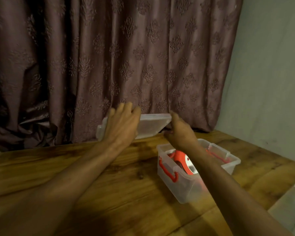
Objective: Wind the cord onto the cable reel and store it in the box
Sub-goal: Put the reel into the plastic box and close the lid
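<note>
Lid (150,125) is gripped by left hand (122,124) & right hand (178,132), tilted, above the box (182,186). Risk: lid could be seated askew, w/ red reel (181,160) below right wrist fouling closure.

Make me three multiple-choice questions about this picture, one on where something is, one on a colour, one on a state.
1. Where is the cable reel?
A. Inside the clear box
B. On the bare table
C. In the left hand

2. What colour is the box's latch handle?
A. Blue
B. Red
C. Black

3. What state is the box in?
A. Closed with its lid on
B. Open, with the lid held off it by both hands
C. Tipped on its side

Answers:
1 A, the red reel shows through the box's clear wall.
2 B, the handle on the near end is red.
3 B, the left hand and right hand hold the lid up by the curtain, apart from the box.
</note>
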